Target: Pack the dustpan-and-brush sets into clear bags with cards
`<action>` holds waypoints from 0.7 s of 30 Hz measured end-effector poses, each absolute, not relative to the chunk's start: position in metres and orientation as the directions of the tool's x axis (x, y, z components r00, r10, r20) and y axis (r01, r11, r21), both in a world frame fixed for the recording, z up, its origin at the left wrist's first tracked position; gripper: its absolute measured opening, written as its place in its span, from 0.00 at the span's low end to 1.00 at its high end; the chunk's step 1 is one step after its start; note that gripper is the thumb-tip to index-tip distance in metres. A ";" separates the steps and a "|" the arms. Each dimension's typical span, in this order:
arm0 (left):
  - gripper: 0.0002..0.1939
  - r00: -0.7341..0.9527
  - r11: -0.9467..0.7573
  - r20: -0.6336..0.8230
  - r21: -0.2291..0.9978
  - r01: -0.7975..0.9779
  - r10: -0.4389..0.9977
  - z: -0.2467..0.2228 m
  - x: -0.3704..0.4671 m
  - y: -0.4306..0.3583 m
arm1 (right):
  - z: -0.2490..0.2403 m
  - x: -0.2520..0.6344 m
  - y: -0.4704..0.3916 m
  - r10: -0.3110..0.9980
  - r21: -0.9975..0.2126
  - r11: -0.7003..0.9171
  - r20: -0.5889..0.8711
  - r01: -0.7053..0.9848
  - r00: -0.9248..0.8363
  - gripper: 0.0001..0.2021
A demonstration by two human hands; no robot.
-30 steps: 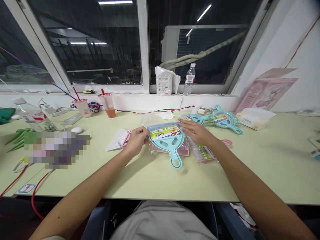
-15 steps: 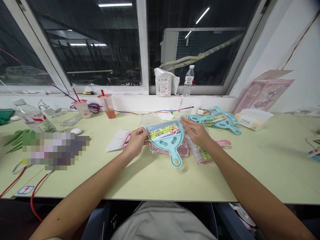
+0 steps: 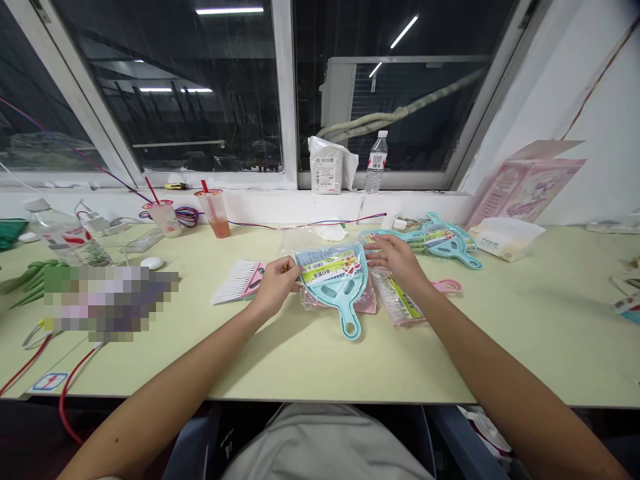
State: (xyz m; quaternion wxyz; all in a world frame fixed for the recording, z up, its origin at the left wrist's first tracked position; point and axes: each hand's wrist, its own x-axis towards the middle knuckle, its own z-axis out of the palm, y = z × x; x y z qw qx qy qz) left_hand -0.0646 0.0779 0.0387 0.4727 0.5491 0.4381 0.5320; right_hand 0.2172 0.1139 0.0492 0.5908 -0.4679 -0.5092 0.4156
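Observation:
A light-blue dustpan (image 3: pixel 340 288) in a clear plastic wrapper with a yellow-and-white label is held over the desk, its handle pointing towards me. My left hand (image 3: pixel 276 283) pinches the wrapped dustpan at its left edge. At the upper right edge, my right hand (image 3: pixel 399 261) has its fingers closed on the dustpan's side. Partly hidden underneath is a pink dustpan (image 3: pixel 369 300). Left of my left hand lies a pink brush with white bristles (image 3: pixel 235 283). Below my right forearm rests a wrapped pink set (image 3: pixel 403 303) with a yellow label.
More wrapped blue dustpans (image 3: pixel 445 241) lie at the back right beside a tissue pack (image 3: pixel 507 238) and a pink box (image 3: pixel 530 187). Two drink cups (image 3: pixel 216 213), a large bottle (image 3: pixel 70 233) and cables stand at the left. A water bottle (image 3: pixel 377 163) is on the sill.
The blue dustpan has tilted and dropped slightly towards me. My right hand's fingers have slid from its top corner down to the right edge. The left hand keeps its pinch.

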 end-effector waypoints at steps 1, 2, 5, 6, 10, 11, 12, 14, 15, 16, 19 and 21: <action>0.15 0.065 -0.164 0.165 0.986 -0.024 0.984 0.038 -0.064 0.078 | 0.051 0.216 0.113 0.984 -0.985 0.150 0.141 -0.087 0.106 0.15; 0.15 0.084 -0.160 0.162 0.987 -0.030 0.983 0.037 -0.064 0.077 | 0.052 0.215 0.112 0.994 -0.985 0.094 0.085 -0.143 0.064 0.15; 0.17 0.142 -0.150 0.156 0.987 -0.050 0.978 0.036 -0.063 0.077 | 0.052 0.211 0.108 0.997 -0.973 0.004 0.023 -0.232 -0.077 0.13; 0.17 0.154 -0.143 0.150 0.988 -0.057 0.977 0.036 -0.063 0.076 | 0.052 0.210 0.108 0.995 -0.969 0.003 0.029 -0.247 -0.101 0.12; 0.17 0.165 -0.120 0.134 0.988 -0.093 0.977 0.038 -0.063 0.076 | 0.048 0.211 0.109 0.989 -0.971 0.077 0.103 -0.225 -0.107 0.12; 0.17 0.164 -0.117 0.133 0.988 -0.101 0.978 0.038 -0.063 0.076 | 0.046 0.212 0.111 0.986 -0.975 0.102 0.125 -0.199 -0.108 0.13; 0.16 0.161 -0.115 0.132 0.988 -0.106 0.978 0.039 -0.063 0.076 | 0.045 0.213 0.112 0.983 -0.977 0.126 0.146 -0.174 -0.107 0.13; 0.16 0.156 -0.111 0.128 0.987 -0.113 0.979 0.040 -0.063 0.076 | 0.042 0.214 0.114 0.981 -0.976 0.159 0.174 -0.151 -0.089 0.13; 0.16 0.151 -0.110 0.127 0.987 -0.116 0.980 0.040 -0.063 0.076 | 0.041 0.214 0.115 0.982 -0.975 0.162 0.174 -0.153 -0.072 0.14; 0.16 0.147 -0.109 0.126 0.987 -0.120 0.981 0.040 -0.063 0.076 | 0.040 0.213 0.115 0.985 -0.975 0.157 0.167 -0.159 -0.052 0.14; 0.16 0.134 -0.110 0.127 0.985 -0.130 0.983 0.040 -0.063 0.076 | 0.038 0.210 0.114 0.986 -0.973 0.164 0.162 -0.162 0.029 0.18; 0.15 0.123 -0.115 0.130 0.985 -0.126 0.984 0.040 -0.063 0.076 | 0.037 0.208 0.112 0.977 -0.968 0.207 0.197 -0.141 0.083 0.21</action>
